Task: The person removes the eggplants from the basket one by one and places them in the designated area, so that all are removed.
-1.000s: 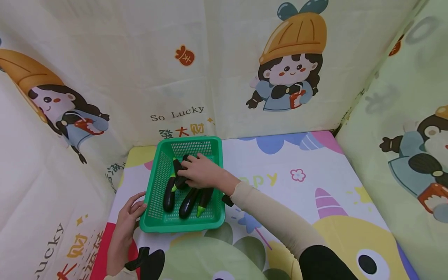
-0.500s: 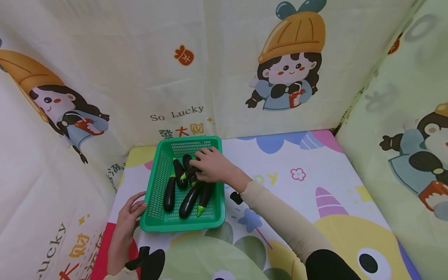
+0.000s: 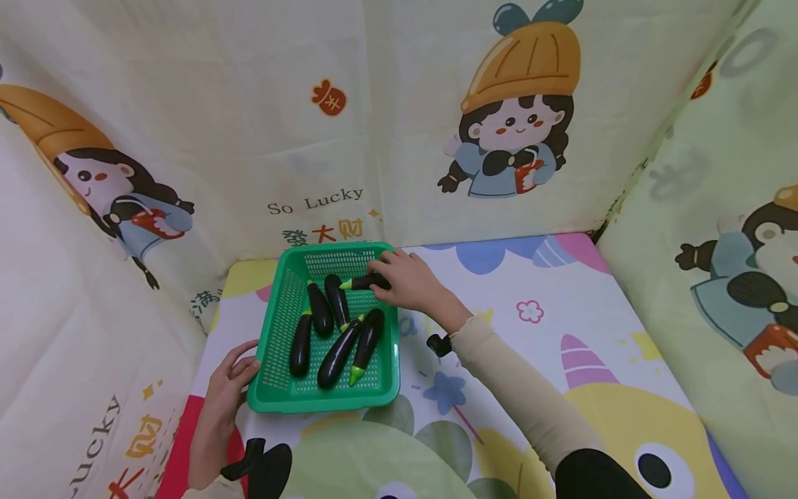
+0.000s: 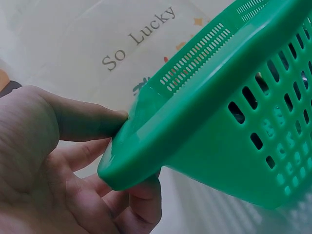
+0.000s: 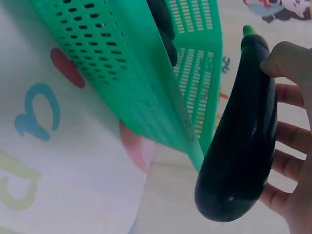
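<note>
A green plastic basket with slotted walls stands on the table, several dark purple eggplants lying in it. My right hand grips one more eggplant over the basket's far right rim, its green stem pointing left in the head view. The right wrist view shows thumb and fingers along that eggplant's side, with the basket wall beside it. At the basket's left side my left hand holds the rim; in the left wrist view its thumb lies on top of the rim and fingers curl underneath.
The table is covered by a printed cloth with cartoon figures. Behind it hangs a cream curtain, and further printed sheets close off the left and right sides.
My right hand has lifted an eggplant from among the others and carried it right, to the basket's far right rim. The left hand and basket have stayed in place.
</note>
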Available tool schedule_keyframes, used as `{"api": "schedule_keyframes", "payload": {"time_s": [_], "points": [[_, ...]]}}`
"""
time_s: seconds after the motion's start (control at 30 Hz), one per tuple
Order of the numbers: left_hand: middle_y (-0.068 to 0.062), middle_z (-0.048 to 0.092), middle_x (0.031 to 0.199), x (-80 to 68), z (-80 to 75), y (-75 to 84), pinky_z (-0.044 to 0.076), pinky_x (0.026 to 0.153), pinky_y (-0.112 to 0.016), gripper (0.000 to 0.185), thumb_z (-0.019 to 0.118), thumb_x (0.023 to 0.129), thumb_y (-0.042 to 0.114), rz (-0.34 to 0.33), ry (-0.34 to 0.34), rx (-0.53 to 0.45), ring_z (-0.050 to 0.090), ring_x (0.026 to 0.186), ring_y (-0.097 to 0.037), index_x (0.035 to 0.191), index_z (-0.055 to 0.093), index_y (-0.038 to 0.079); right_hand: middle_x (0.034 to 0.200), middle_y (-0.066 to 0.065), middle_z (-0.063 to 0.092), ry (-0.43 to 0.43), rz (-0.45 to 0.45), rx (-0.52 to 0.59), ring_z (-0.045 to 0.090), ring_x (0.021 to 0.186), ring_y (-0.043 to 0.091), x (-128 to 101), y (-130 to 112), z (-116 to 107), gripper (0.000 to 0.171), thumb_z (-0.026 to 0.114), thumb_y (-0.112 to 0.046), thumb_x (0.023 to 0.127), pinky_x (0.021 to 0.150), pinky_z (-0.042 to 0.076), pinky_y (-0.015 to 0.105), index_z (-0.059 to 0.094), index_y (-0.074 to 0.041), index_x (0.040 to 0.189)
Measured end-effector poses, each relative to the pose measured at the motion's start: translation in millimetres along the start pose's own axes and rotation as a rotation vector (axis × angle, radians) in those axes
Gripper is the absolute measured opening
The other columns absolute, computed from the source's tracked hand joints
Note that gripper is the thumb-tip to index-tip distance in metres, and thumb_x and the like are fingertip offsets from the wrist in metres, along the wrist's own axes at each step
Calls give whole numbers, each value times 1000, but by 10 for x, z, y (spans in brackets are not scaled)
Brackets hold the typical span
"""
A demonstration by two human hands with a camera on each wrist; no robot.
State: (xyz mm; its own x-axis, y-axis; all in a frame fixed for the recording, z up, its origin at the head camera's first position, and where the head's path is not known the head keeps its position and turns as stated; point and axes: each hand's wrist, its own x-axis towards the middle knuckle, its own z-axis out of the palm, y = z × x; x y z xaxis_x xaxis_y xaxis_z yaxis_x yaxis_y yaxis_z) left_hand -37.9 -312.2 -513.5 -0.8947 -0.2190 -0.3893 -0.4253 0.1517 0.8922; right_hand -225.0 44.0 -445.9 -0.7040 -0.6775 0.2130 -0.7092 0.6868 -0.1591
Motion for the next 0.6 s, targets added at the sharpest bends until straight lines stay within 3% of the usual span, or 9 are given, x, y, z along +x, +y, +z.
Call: {"api": "schedule_keyframes", "payload": {"time_s": [0.17,0.43,0.6], "points": [[33,67,103,3,-7,2,54,85,-20,63,59,106,35,-10,-10,10,64,99,6,161,32,21,111,1,68,-7,131,119,61,94,21,-38,142,-15,28,65,-43,100,71,53,38,69,-25,122],[32,68,104,16,-26,-17,55,84,-22,61,59,106,37,24,-16,-6,66,98,5,159,36,21,112,4,72,-30,311,405,65,90,21,-101,340,-96,30,67,-41,100,70,52,36,69,-21,122],[32,67,104,12,-28,-23,55,84,-22,62,59,106,35,12,-15,-2,66,98,5,160,34,20,115,10,74,-52,408,575,70,98,26,-160,492,-74,33,67,-40,99,79,57,40,69,-16,123]]}}
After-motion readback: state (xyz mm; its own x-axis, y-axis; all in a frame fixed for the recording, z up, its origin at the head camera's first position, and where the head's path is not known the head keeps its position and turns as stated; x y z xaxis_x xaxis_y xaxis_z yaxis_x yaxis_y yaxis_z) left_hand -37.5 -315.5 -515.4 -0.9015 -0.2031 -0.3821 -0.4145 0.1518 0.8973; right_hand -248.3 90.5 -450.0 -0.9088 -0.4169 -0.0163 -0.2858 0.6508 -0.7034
